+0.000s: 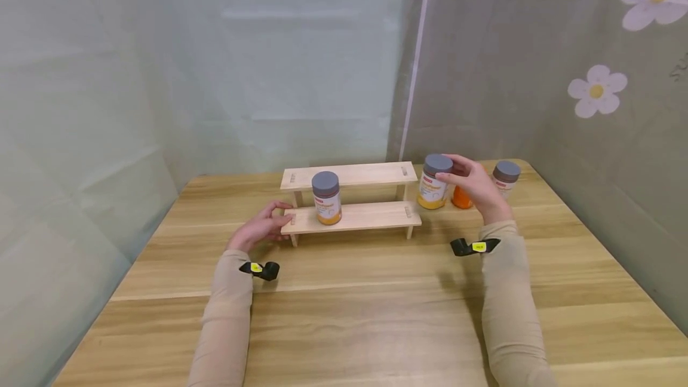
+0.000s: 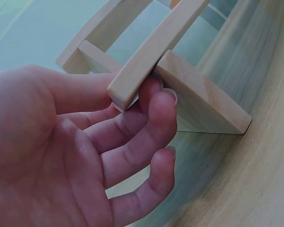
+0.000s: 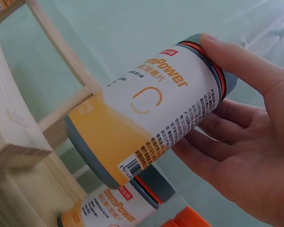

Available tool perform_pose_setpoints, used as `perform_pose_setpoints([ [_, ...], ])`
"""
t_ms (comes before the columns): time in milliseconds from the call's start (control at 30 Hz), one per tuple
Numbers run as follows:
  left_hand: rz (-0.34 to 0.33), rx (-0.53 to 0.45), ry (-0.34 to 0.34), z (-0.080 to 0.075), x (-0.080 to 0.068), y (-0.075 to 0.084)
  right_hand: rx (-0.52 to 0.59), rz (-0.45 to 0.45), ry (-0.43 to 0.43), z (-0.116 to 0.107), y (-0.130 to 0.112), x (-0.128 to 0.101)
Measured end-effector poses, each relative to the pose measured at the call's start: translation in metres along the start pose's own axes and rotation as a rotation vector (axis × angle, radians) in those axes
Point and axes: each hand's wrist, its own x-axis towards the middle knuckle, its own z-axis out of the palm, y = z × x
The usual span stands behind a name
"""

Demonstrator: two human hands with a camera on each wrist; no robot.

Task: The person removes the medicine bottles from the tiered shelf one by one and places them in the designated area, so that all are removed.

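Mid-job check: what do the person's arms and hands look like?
The left hand and right hand wear no gloves. The left sleeve and right sleeve are long and plain beige. Each wrist carries a small black camera with a yellow label.

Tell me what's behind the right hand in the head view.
Behind the right hand, part of an orange container shows, its upper part mostly covered. A grey-lidded jar shows its lid and some label; its lower part is hidden.
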Motion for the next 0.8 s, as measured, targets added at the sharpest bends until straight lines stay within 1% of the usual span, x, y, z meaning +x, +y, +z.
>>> perform_pose_setpoints([
  [100, 0.006, 0.005, 0.0, -0.001, 0.0, 0.0, -0.003, -0.001, -0.009, -0.004, 0.001, -0.001],
  [267, -0.003, 0.008, 0.002, -0.001, 0.001, -0.001, -0.02, -0.006, -0.048, -0.01, 0.005, -0.004],
  [500, -0.004, 0.004, -0.007, -0.001, 0.0, -0.001, -0.05, 0.023, -0.078, -0.019, 0.015, -0.006],
  [800, 0.0, 0.015, -0.001, -0.001, 0.0, 0.001, -0.086, 0.01, -0.125, -0.025, 0.024, -0.007],
])
